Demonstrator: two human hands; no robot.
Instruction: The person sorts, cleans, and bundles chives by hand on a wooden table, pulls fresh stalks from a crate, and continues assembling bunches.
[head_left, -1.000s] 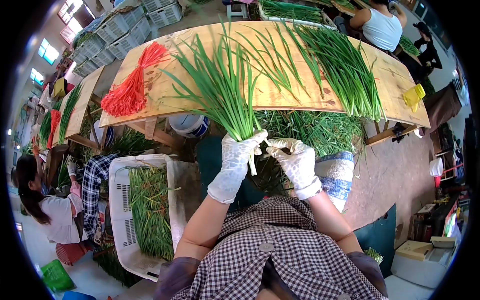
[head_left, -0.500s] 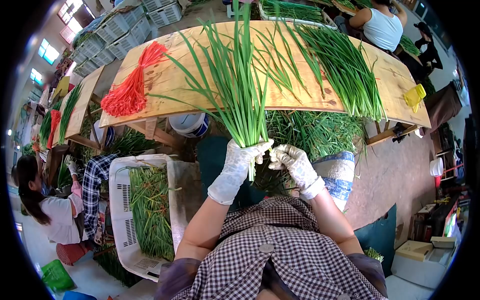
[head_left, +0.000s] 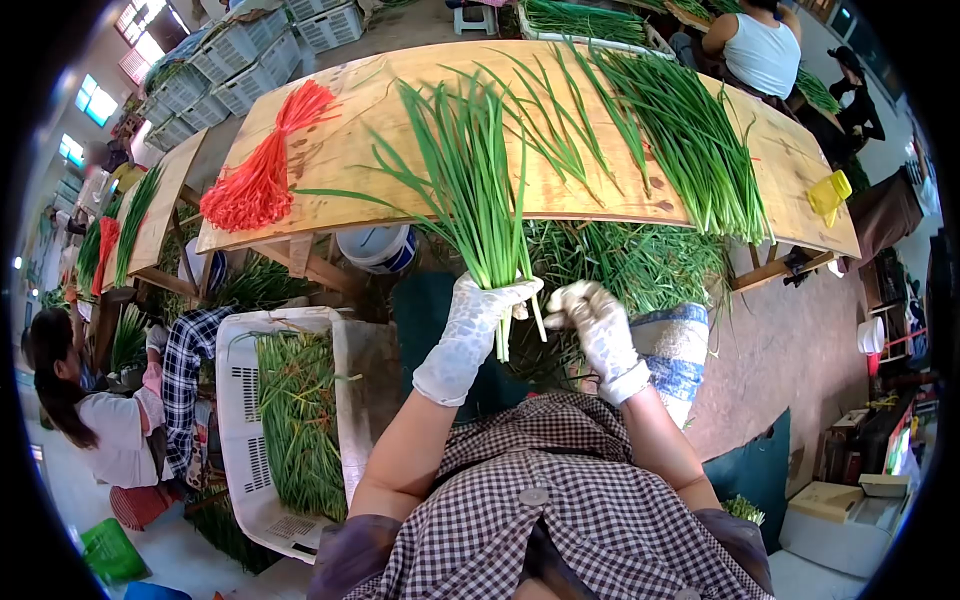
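Observation:
My left hand (head_left: 475,325), in a patterned white glove, is wrapped round a bunch of garlic chives (head_left: 470,190). The leaves fan upward over the table's near edge, and the pale stem ends poke out below the fist. One stem slants apart from the others on the right side. Close beside it is my gloved right hand (head_left: 597,335), its fingers curled in with the thumb; whatever they pinch, if anything, is hidden. A larger pile of chives (head_left: 690,140) and some loose chive leaves (head_left: 560,120) lie on the wooden table (head_left: 350,130).
Red ties (head_left: 265,165) lie at the table's left and a yellow object (head_left: 828,195) at its right. A white crate (head_left: 240,420) of chives stands left of my lap. Leaf scraps (head_left: 640,265) heap under the table. Co-workers sit at left (head_left: 110,430) and back right (head_left: 765,55).
The bunch has dropped slightly, its leaf tips lower over the table. My right hand has drawn a little away from the stems, and one stem now slants out from the bunch.

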